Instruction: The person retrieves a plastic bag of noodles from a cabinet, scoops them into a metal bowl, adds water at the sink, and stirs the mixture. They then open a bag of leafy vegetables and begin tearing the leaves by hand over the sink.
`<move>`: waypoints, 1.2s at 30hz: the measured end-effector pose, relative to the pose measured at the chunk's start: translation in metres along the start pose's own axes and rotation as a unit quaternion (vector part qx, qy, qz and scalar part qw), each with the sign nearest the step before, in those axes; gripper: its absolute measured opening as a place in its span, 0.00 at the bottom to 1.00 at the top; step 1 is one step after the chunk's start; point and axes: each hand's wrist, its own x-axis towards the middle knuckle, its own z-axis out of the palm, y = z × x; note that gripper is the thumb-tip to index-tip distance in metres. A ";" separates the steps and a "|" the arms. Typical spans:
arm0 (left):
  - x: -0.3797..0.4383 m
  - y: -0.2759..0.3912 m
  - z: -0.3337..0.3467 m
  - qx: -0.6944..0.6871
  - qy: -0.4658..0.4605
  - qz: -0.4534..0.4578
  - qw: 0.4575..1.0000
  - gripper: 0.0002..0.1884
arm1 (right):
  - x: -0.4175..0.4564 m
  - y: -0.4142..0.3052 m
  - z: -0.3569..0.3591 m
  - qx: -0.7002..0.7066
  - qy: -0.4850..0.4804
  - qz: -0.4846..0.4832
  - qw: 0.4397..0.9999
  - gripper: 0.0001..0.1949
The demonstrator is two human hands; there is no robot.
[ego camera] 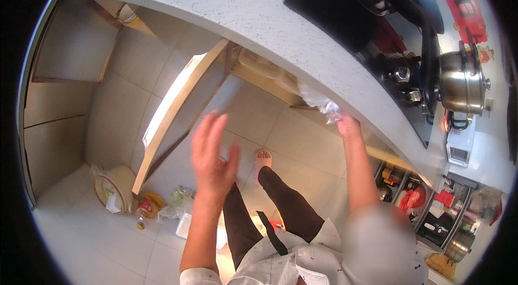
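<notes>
My right hand is under the front edge of the speckled countertop, closed on a clear plastic bag. Part of the bag and some of my fingers are hidden by the counter. My left hand is in the air beside an open cabinet door, fingers apart and holding nothing. Pale plastic containers show inside the cabinet, partly covered by the counter edge.
A black cooktop carries cookware, with a steel pot near it. Drawers full of kitchenware stand open at right. A bin, an oil bottle and bagged greens are on the tiled floor.
</notes>
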 end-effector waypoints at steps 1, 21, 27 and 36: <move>0.000 0.004 0.017 -0.014 -0.053 -0.034 0.998 0.35 | -0.018 -0.007 0.018 -0.026 -0.034 0.014 0.999 0.17; -0.161 -0.084 0.112 -0.314 -0.111 -0.322 0.886 0.09 | -0.152 0.060 0.102 -0.355 -0.474 0.207 0.779 0.13; -0.220 -0.088 0.124 -0.347 -0.100 -0.422 0.831 0.12 | -0.055 0.086 0.011 -0.552 -0.315 0.057 0.770 0.14; -0.242 -0.090 0.114 -0.423 -0.076 -0.484 0.762 0.11 | 0.164 0.030 -0.059 -0.828 0.087 -0.368 0.414 0.38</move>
